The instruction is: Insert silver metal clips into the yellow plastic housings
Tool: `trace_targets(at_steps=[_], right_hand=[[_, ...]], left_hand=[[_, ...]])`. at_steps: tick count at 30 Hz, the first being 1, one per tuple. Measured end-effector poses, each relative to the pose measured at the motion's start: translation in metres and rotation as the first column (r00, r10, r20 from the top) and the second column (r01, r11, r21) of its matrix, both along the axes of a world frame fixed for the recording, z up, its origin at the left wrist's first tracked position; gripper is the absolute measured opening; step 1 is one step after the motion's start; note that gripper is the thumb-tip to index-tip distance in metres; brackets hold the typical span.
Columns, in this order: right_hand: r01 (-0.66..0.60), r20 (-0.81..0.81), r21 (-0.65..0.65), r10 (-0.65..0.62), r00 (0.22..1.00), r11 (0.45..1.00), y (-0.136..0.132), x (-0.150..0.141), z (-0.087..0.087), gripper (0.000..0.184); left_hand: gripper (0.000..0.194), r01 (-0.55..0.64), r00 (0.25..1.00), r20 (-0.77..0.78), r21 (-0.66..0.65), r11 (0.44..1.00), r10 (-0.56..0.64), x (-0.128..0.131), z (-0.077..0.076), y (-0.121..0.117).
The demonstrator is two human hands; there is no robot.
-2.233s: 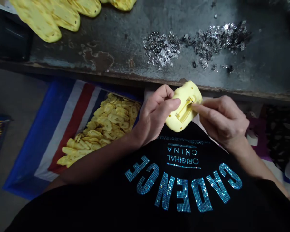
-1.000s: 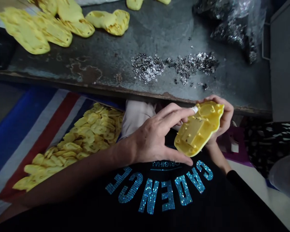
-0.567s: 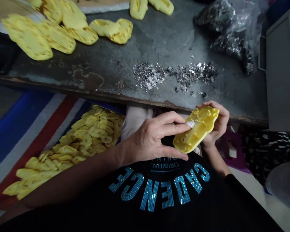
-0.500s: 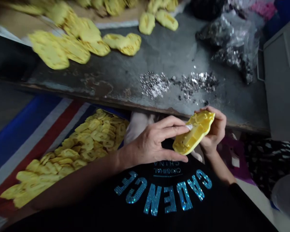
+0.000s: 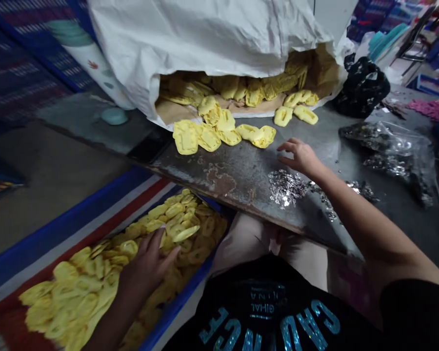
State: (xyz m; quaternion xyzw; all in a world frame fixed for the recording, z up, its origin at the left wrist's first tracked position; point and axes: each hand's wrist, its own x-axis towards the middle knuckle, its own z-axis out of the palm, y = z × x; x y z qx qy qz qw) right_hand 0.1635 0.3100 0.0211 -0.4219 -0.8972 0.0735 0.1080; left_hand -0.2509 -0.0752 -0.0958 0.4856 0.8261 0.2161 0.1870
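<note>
My left hand (image 5: pixel 151 261) is over the striped bag at lower left, fingers apart, with something white at one fingertip. Just beyond the fingers, a yellow moulded plastic piece (image 5: pixel 186 234) is tilted edge-on above the pile; whether it touches the pile I cannot tell. Many similar yellow pieces (image 5: pixel 84 282) fill the bag. Over the table, my right hand (image 5: pixel 298 155) is empty with fingers spread, reaching left toward a yellow piece (image 5: pixel 264 137) at the end of a loose row. Below that hand lies a heap of small shiny metal parts (image 5: pixel 287 187).
A big white sack (image 5: pixel 212 39) lies on the dark metal table (image 5: pixel 237 168), its mouth showing more yellow pieces. At right are a clear plastic bag of metal parts (image 5: pixel 398 151) and a black bag (image 5: pixel 364 87). The striped bag's blue edge (image 5: pixel 179 304) runs beside my legs.
Both hands were together at the yellow piece before my chest. My left hand has moved down left and let go of a piece over the bag; my right has moved forward over the table. The view has shifted.
</note>
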Motion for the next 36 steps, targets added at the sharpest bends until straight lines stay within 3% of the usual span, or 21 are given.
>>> trace_targets(at_steps=[3, 6, 9, 12, 16, 20, 21, 23, 25, 27, 29, 30, 32, 36], right_hand=[[0.008, 0.114, 0.053, -0.014, 0.993, 0.999, 0.040, -0.047, -0.008, 0.039], [-0.029, 0.203, 0.085, 0.011, 0.979, 0.996, 0.055, -0.064, -0.008, 0.035], [-0.079, 0.254, 0.094, 0.053, 0.966, 0.992, 0.055, -0.054, 0.003, 0.029], [-0.086, 0.226, 0.092, 0.063, 0.972, 0.992, 0.046, -0.029, 0.026, 0.023], [-0.177, -0.008, 0.004, 0.177, 0.984, 0.984, 0.002, 0.008, 0.069, 0.014], [-0.174, -0.073, -0.168, 0.164, 0.984, 0.970, -0.065, 0.024, 0.104, 0.025], [-0.188, -0.104, -0.252, 0.166, 0.981, 0.949, -0.079, 0.026, 0.108, 0.020], [-0.200, -0.196, -0.375, 0.134, 0.972, 0.905, -0.104, 0.033, 0.108, 0.020], [-0.219, -0.308, -0.441, 0.082, 0.948, 0.870, -0.125, 0.050, 0.102, 0.029], [-0.195, -0.412, -0.395, 0.016, 0.911, 0.898, -0.147, 0.080, 0.089, 0.038], [-0.015, -0.482, -0.225, -0.098, 0.870, 0.974, -0.171, 0.118, 0.070, 0.043], [0.155, -0.499, -0.120, -0.194, 0.845, 0.981, -0.183, 0.137, 0.057, 0.039], [0.450, -0.443, 0.029, -0.392, 0.806, 0.893, -0.208, 0.169, 0.028, 0.023], [0.528, -0.280, 0.050, -0.495, 0.822, 0.848, -0.243, 0.187, -0.028, 0.017]], left_hand=[[0.064, 0.028, 0.998, -0.052, 0.037, 0.999, -0.026, -0.006, -0.019, -0.006], [0.049, 0.101, 0.994, 0.012, 0.208, 0.973, -0.105, 0.009, -0.019, -0.002], [0.030, 0.133, 0.985, 0.049, 0.387, 0.912, -0.165, 0.034, -0.001, 0.017], [0.024, 0.188, 0.954, 0.100, 0.536, 0.823, -0.283, 0.064, 0.029, 0.053], [0.044, 0.244, 0.867, 0.196, 0.635, 0.733, -0.459, 0.107, 0.072, 0.122], [0.075, 0.232, 0.707, 0.458, 0.570, 0.788, -0.539, 0.159, 0.107, 0.179], [0.077, 0.245, 0.652, 0.508, 0.561, 0.791, -0.562, 0.171, 0.114, 0.187], [0.051, 0.269, 0.564, 0.576, 0.548, 0.792, -0.591, 0.191, 0.126, 0.193], [0.024, 0.303, 0.481, 0.631, 0.532, 0.791, -0.608, 0.204, 0.134, 0.188], [0.022, 0.293, 0.414, 0.690, 0.517, 0.805, -0.594, 0.210, 0.138, 0.175], [0.025, 0.255, 0.354, 0.767, 0.471, 0.845, -0.535, 0.209, 0.136, 0.160], [0.025, 0.252, 0.325, 0.809, 0.426, 0.869, -0.490, 0.206, 0.133, 0.154], [0.027, 0.292, 0.250, 0.878, 0.332, 0.897, -0.407, 0.199, 0.124, 0.142], [0.042, 0.343, 0.137, 0.955, 0.202, 0.917, -0.261, 0.194, 0.105, 0.125]])
